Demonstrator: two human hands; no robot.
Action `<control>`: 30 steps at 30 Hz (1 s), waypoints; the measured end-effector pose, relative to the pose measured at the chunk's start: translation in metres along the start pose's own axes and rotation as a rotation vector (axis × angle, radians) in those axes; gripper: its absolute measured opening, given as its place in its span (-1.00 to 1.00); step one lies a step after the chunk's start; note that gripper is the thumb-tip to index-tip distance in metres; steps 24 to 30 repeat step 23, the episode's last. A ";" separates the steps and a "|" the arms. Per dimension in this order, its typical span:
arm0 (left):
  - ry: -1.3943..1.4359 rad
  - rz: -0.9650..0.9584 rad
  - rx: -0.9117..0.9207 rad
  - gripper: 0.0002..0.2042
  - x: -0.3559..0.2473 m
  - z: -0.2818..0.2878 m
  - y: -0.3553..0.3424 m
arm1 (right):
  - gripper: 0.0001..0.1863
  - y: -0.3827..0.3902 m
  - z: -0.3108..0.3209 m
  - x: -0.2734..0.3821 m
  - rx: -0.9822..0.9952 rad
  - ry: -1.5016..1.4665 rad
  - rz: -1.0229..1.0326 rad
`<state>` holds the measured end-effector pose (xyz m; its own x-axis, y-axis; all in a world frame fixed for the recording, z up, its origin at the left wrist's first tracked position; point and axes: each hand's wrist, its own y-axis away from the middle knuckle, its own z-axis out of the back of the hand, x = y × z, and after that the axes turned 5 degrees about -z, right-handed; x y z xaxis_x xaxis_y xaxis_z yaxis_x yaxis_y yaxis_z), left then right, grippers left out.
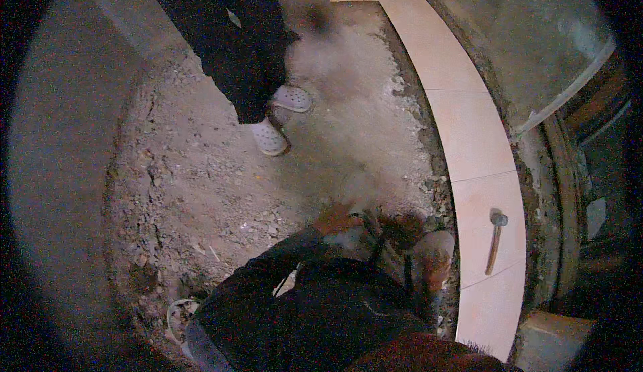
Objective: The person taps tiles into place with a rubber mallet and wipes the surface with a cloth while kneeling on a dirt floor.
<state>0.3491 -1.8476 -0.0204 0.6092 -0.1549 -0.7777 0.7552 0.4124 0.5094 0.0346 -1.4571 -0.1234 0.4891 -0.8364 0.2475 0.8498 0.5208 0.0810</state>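
Observation:
My left hand [337,219] reaches forward low over the broken ground, its fingers curled at the end of a dark tool [376,235]. Blur and dust hide what kind of tool it is. Beside it, close to the tiled strip, a reddish-brown smear [405,225] may be my right hand; its fingers cannot be made out. A dust cloud [355,184] rises just ahead of my left hand. The rough, rubble-strewn ground [221,198] lies under and around both.
A hammer [495,238] lies on the curving strip of pale tiles [472,131] at my right. Ahead stands another person in dark trousers [241,44] and light perforated clogs [271,137]. A block [556,335] sits at the lower right, near the wall [536,30].

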 end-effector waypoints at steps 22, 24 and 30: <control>-0.069 -0.086 -0.188 -0.35 -0.006 0.012 0.023 | -0.26 -0.047 0.019 0.045 0.208 0.048 0.025; -0.069 -0.091 -0.185 -0.35 -0.007 0.011 0.024 | -0.26 -0.044 0.022 0.044 0.206 0.050 0.021; -0.069 -0.091 -0.185 -0.35 -0.007 0.011 0.024 | -0.26 -0.044 0.022 0.044 0.206 0.050 0.021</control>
